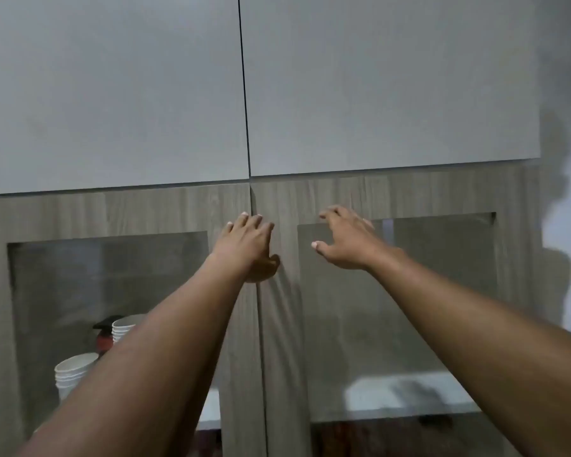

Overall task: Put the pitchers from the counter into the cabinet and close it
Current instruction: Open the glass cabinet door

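Observation:
A wall cabinet with two wood-grain doors, each with a glass pane, fills the lower view; both doors sit flush with a thin seam between them. My left hand lies on the seam, fingers spread, across the left door and the right door's inner edge. My right hand hovers with fingers apart at the upper left corner of the right door's glass pane. Both hands hold nothing. No pitcher shows anywhere.
Two plain grey doors hang above the glass ones. Behind the left pane stand stacks of white paper cups and a dark red and black object. A pale shelf shows through the right pane. White wall lies at the right.

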